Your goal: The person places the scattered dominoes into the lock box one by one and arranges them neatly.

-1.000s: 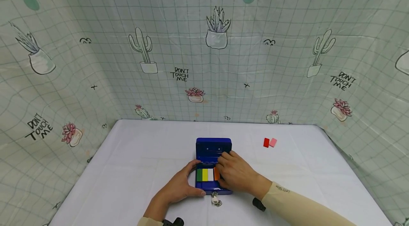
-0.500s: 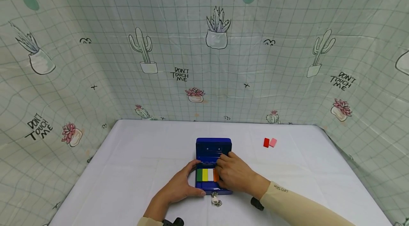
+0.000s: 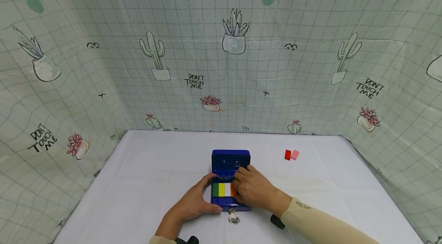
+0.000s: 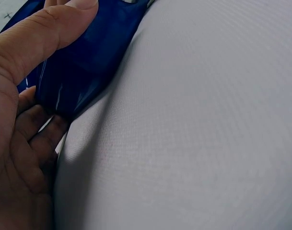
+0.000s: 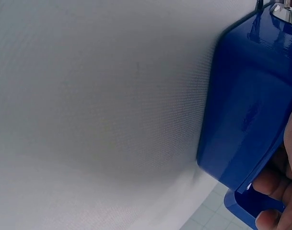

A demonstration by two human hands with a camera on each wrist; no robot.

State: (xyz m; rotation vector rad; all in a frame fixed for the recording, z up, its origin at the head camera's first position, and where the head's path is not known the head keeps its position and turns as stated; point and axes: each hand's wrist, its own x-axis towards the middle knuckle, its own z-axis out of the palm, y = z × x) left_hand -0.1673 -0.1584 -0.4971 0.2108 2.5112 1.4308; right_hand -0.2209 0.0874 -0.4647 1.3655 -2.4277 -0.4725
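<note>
A blue metal box (image 3: 226,203) stands with its lid (image 3: 230,155) raised. Inside lie a green piece (image 3: 215,190), a yellow one (image 3: 221,190), a white one (image 3: 227,190) and an orange one (image 3: 233,190), side by side. My left hand (image 3: 193,200) grips the box's left side, thumb at the front corner, fingers at the back; the left wrist view shows the thumb on the blue wall (image 4: 83,62). My right hand (image 3: 257,189) is over the box's right part, fingers curled down at the orange piece, which they partly cover. Whether they pinch it is hidden.
Keys (image 3: 233,216) hang at the lock on the box's front. A red piece (image 3: 287,155) and a pink piece (image 3: 295,154) lie at the back right of the white-covered table (image 3: 155,159). Behind the table hangs a patterned cloth (image 3: 193,56).
My right hand has shifted very slightly to the left over the orange piece, and less of that piece shows. My left hand keeps its grip on the box.
</note>
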